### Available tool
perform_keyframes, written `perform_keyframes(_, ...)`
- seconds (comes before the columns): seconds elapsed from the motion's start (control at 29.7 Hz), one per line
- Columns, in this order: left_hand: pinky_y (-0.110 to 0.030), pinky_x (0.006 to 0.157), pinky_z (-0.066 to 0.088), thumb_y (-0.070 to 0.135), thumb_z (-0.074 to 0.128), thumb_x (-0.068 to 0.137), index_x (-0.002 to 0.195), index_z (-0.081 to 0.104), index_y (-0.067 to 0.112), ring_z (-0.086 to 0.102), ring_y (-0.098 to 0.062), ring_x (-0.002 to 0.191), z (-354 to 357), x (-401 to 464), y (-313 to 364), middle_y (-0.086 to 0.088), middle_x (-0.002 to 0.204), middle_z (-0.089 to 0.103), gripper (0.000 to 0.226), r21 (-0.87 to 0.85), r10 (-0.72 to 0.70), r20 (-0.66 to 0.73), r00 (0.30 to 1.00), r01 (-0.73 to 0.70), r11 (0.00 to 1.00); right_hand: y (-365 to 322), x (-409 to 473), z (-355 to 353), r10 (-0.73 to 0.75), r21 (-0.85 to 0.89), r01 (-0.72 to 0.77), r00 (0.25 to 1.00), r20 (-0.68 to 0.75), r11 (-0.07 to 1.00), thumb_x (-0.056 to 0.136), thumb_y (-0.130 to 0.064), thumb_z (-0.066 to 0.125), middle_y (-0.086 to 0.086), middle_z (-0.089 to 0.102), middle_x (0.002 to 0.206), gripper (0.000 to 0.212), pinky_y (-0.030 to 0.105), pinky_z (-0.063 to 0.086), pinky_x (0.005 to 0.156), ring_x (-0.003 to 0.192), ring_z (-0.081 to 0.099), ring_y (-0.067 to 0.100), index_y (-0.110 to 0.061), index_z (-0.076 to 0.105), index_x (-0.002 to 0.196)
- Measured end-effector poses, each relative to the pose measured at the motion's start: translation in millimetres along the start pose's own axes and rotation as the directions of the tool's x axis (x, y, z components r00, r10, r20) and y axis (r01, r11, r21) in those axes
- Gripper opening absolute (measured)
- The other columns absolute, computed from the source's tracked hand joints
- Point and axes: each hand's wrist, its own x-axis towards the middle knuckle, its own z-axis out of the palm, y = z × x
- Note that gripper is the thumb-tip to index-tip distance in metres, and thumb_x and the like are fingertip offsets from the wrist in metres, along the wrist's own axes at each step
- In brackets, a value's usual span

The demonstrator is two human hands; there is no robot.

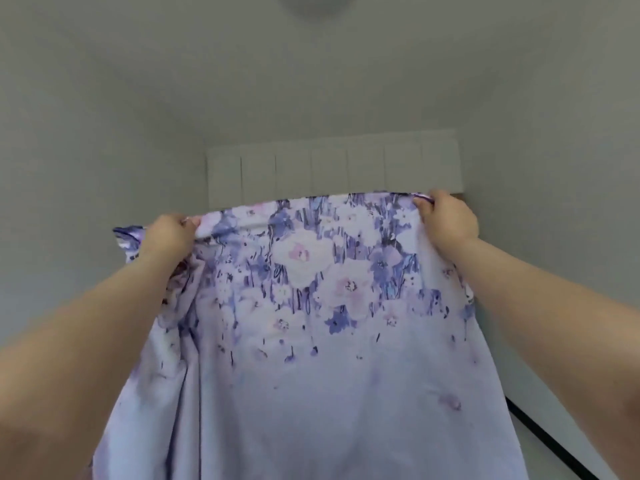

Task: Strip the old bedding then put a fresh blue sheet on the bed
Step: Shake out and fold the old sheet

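Note:
A pale blue-lilac sheet [311,358] printed with white, pink and violet flowers hangs in front of me, stretched wide and lifted high. My left hand [169,237] grips its top edge at the left, with a bunch of cloth sticking out past the fist. My right hand [446,220] grips the same edge at the right. The cloth falls from both fists down to the bottom of the view and hides the bed and everything below.
A white panelled cabinet [332,171] runs along the far wall behind the sheet's top edge. Pale grey-green walls and ceiling fill the rest. A dark strip [547,441] slants across the lower right beside the cloth.

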Motion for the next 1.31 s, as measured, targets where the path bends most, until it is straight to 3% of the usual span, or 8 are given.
perform_keyframes(0.13, -0.039, 0.082, 0.044, 0.034, 0.046, 0.098, 0.102, 0.064, 0.000, 0.058, -0.043, 0.101, 7, -19, -39, -0.028, 0.107, 0.064, 0.039, 0.015, -0.063, 0.023, 0.998, 0.063, 0.998, 11, -12, 5, -0.108, -0.164, 0.161, 0.949, 0.295, 0.973, 0.094, -0.047, 0.048, 0.007, 0.058, 0.082, 0.039, 0.034, 0.039, 0.064, 0.087, 0.058, 0.030, -0.015, 0.046, 0.074)
perform_keyframes(0.37, -0.038, 0.072, 0.036, 0.036, 0.038, 0.100, 0.099, 0.054, 0.001, 0.053, -0.037, 0.095, 5, -29, -37, -0.023, 0.106, 0.057, 0.039, -0.297, -0.133, -0.421, 0.897, 0.003, 0.955, -6, -34, 22, -0.199, 0.002, 0.202, 0.964, -0.175, 0.979, 0.098, -0.043, 0.043, 0.005, 0.055, 0.072, 0.033, 0.033, 0.029, 0.055, 0.066, 0.049, 0.029, -0.012, 0.052, 0.093)
perform_keyframes(0.57, -0.038, 0.080, 0.044, 0.027, 0.046, 0.097, 0.095, 0.062, -0.005, 0.059, -0.041, 0.093, 31, -10, -84, -0.030, 0.097, 0.065, 0.036, 0.072, -0.211, 0.219, 0.953, 0.200, 0.977, 2, -49, 59, -0.044, -0.123, 0.087, 0.948, 0.317, 0.989, 0.096, -0.045, 0.046, 0.002, 0.052, 0.070, 0.039, 0.030, 0.034, 0.056, 0.074, 0.055, 0.027, -0.023, 0.040, 0.064)
perform_keyframes(0.78, -0.028, 0.090, 0.047, 0.013, 0.054, 0.092, 0.119, 0.064, 0.013, 0.060, -0.023, 0.113, 72, -28, -95, -0.006, 0.121, 0.064, 0.029, 0.365, -0.289, 0.308, 0.906, 0.169, 0.916, -19, -69, 109, 0.216, -0.026, -0.231, 0.858, 0.465, 0.973, 0.096, -0.028, 0.049, 0.006, 0.055, 0.069, 0.031, 0.026, 0.040, 0.055, 0.061, 0.052, 0.020, -0.010, 0.051, 0.070)
perform_keyframes(0.91, -0.030, 0.080, 0.047, 0.028, 0.058, 0.093, 0.133, 0.048, 0.020, 0.062, -0.028, 0.094, 104, -77, -32, -0.008, 0.109, 0.064, 0.042, -0.053, -0.097, 0.459, 0.883, 0.137, 0.989, -71, -92, 137, 0.155, 0.100, -0.271, 0.775, 0.612, 0.957, 0.096, -0.031, 0.050, 0.004, 0.055, 0.069, 0.031, 0.030, 0.046, 0.068, 0.067, 0.054, 0.020, -0.009, 0.055, 0.075)
perform_keyframes(1.08, -0.030, 0.096, 0.043, 0.036, 0.072, 0.082, 0.114, 0.059, 0.026, 0.058, -0.014, 0.105, 112, -117, 9, 0.007, 0.109, 0.064, 0.036, -0.322, 0.345, 0.841, 0.416, -0.128, 0.938, -116, -131, 143, -0.156, 0.421, -0.201, 0.723, 0.673, 0.885, 0.096, -0.033, 0.054, 0.013, 0.059, 0.076, 0.036, 0.033, 0.046, 0.072, 0.073, 0.054, 0.021, -0.001, 0.061, 0.080)
perform_keyframes(1.21, -0.030, 0.069, 0.033, 0.052, 0.062, 0.084, 0.090, 0.065, 0.003, 0.044, -0.017, 0.071, 112, -113, -6, -0.005, 0.074, 0.051, 0.050, -0.275, 0.297, 0.824, 0.483, -0.118, 0.954, -102, -143, 125, -0.179, 0.454, -0.215, 0.713, 0.678, 0.865, 0.095, -0.036, 0.054, 0.003, 0.046, 0.067, 0.037, 0.013, 0.037, 0.051, 0.060, 0.042, 0.010, -0.010, 0.051, 0.069)
perform_keyframes(1.31, -0.029, 0.064, 0.031, 0.053, 0.061, 0.085, 0.094, 0.063, 0.001, 0.040, -0.015, 0.064, 112, -124, -9, -0.004, 0.068, 0.045, 0.053, -0.306, 0.321, 0.800, 0.507, -0.115, 0.945, -89, -155, 113, -0.193, 0.451, -0.237, 0.667, 0.720, 0.861, 0.092, -0.035, 0.060, -0.002, 0.059, 0.085, 0.021, 0.014, 0.043, 0.066, 0.076, 0.054, 0.007, -0.016, 0.058, 0.083)
